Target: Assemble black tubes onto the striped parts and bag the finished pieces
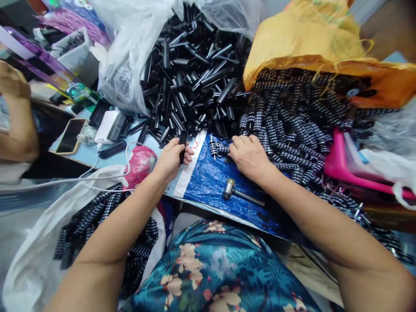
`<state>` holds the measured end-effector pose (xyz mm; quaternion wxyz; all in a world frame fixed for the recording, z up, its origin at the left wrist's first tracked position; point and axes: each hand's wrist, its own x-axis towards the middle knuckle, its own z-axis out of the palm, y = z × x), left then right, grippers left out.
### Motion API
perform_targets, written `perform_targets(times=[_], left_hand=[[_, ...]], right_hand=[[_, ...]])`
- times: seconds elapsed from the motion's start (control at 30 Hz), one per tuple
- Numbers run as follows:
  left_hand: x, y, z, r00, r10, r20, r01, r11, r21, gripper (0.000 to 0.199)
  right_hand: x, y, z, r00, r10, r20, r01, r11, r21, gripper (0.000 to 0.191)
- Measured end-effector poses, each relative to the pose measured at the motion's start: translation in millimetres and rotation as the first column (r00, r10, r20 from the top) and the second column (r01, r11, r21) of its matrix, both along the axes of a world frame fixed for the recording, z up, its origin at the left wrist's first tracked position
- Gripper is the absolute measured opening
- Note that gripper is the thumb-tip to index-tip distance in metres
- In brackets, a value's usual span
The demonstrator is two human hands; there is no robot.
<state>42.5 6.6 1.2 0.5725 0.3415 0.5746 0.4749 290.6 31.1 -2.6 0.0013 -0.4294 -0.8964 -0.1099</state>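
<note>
Left grip (pixel 171 159) was closed on a black tube (pixel 183 147) beside the white border (pixel 183 183) of the blue sheet (pixel 205 177); right grip (pixel 248 157) lay at the edge of the black-and-white rollers (pixel 278 125), whether pinching one I could not tell. Good handling seemed to want a firm mid-tube hold, ends uncovered, and rollers lifted singly.

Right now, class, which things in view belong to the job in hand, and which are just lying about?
Likely part of the job:
black piece, held in the left hand
black tubes, heaped beyond
checked rollers, beside the right hand
hammer, on the blue sheet

Probably just lying about:
phone
white device
pink bundle
</note>
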Motion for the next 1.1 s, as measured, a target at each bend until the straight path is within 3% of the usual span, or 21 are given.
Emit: perform_targets(times=[0.1,0.17,0.2,0.27,0.33,0.37,0.43,0.5,0.6,0.7,0.77,0.87,0.97,1.03,1.1], left_hand=[[17,-13,10.9,0.982,-0.048,0.182,0.056,0.998,-0.040,0.018],[21,-25,16.5,0.971,-0.082,0.225,0.095,0.994,-0.050,0.023],[21,-32,18.2,0.968,-0.092,0.235,0.108,0.992,-0.059,0.026],[21,-44,19.6,0.964,-0.097,0.248,0.121,0.989,-0.084,0.027],[26,-53,18.9,0.961,-0.097,0.261,0.128,0.986,-0.105,0.024],[30,-57,18.0,0.958,-0.108,0.266,0.143,0.983,-0.115,0.021],[43,-63,15.5,0.951,-0.151,0.270,0.192,0.972,-0.133,0.018],[57,-68,12.4,0.941,-0.211,0.263,0.254,0.957,-0.140,0.019],[74,-76,8.0,0.938,-0.273,0.214,0.299,0.949,-0.098,0.024],[82,-81,6.5,0.957,-0.271,0.102,0.274,0.962,-0.009,0.030],[86,-83,7.4,0.969,-0.247,0.012,0.245,0.968,0.060,0.032],[96,-84,8.6,0.976,-0.189,-0.111,0.206,0.965,0.163,0.029],[110,-83,6.8,0.962,-0.194,-0.191,0.239,0.940,0.245,0.026],[118,-82,4.8,0.944,-0.234,-0.231,0.294,0.916,0.272,0.027],[119,-81,4.3,0.933,-0.257,-0.253,0.323,0.907,0.269,0.022]], right_hand=[[9,-16,10.3,0.990,-0.008,-0.141,-0.010,0.991,-0.132,0.031],[20,-35,10.7,0.910,-0.085,-0.405,-0.028,0.964,-0.264,0.033],[26,-46,8.9,0.807,-0.171,-0.565,-0.048,0.935,-0.351,0.034],[35,-70,2.6,0.442,-0.460,-0.770,-0.140,0.813,-0.565,0.038],[35,-89,-3.4,0.025,-0.744,-0.668,-0.311,0.629,-0.712,0.046],[33,-95,-5.1,-0.127,-0.824,-0.552,-0.390,0.554,-0.736,0.049],[25,-99,-5.1,-0.289,-0.883,-0.371,-0.488,0.469,-0.736,0.053],[19,-97,-1.3,-0.348,-0.885,-0.310,-0.517,0.457,-0.724,0.053],[14,-90,6.2,-0.373,-0.859,-0.351,-0.520,0.507,-0.687,0.051],[12,-91,9.6,-0.385,-0.821,-0.421,-0.504,0.569,-0.650,0.049],[9,-95,8.8,-0.403,-0.814,-0.419,-0.507,0.580,-0.637,0.051],[-2,-100,4.8,-0.506,-0.768,-0.393,-0.477,0.628,-0.615,0.050],[-14,-102,-0.5,-0.595,-0.687,-0.417,-0.377,0.697,-0.610,0.046],[-17,-103,-4.4,-0.534,-0.683,-0.498,-0.330,0.711,-0.621,0.049],[-11,-105,-9.0,-0.353,-0.660,-0.663,-0.262,0.750,-0.607,0.054]])
